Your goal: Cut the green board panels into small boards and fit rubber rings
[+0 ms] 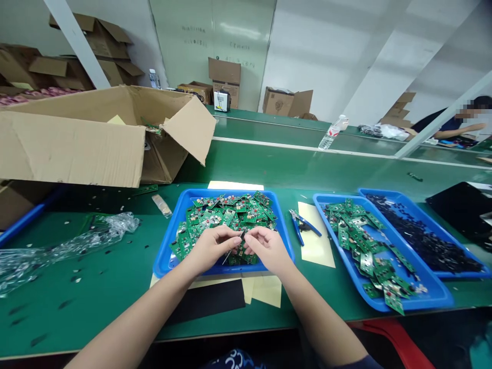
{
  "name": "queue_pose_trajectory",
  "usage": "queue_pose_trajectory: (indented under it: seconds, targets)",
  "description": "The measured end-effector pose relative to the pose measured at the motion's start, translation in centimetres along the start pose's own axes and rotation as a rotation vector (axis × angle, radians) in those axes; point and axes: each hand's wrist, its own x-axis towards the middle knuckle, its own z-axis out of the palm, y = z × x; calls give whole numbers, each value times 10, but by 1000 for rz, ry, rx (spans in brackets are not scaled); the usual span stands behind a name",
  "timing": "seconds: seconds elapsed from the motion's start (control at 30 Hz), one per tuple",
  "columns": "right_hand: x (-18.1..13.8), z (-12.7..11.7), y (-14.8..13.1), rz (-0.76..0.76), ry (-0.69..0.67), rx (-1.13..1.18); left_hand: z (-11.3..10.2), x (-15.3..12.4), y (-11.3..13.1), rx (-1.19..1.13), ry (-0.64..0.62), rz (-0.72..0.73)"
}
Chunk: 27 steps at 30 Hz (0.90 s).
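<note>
My left hand (212, 247) and my right hand (269, 249) meet above a blue tray (163, 260) heaped with small green circuit boards (209, 218). Fingers and thumbs of both are pinched together around a small black part (242, 234). A thin, light strip or lead (226, 257) shows just below my left fingertips; whether it belongs to the black part, I cannot tell. My fingers hide much of what they hold.
Blue-handled cutters (298, 229) lie right of the tray, partly on yellow paper (317, 246). Further right are a second tray (436, 297) of boards and another (467, 274) of black parts. A large carton (73, 148) stands left, near plastic wrap (73, 249). Someone sits far right.
</note>
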Motion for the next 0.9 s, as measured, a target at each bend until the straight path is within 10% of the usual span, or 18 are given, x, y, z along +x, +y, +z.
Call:
queue_pose_trajectory:
  seconds: [0.9]
  targets:
    - [3, 8, 3, 111, 12, 121, 9, -4, -4, 19, 134, -76]
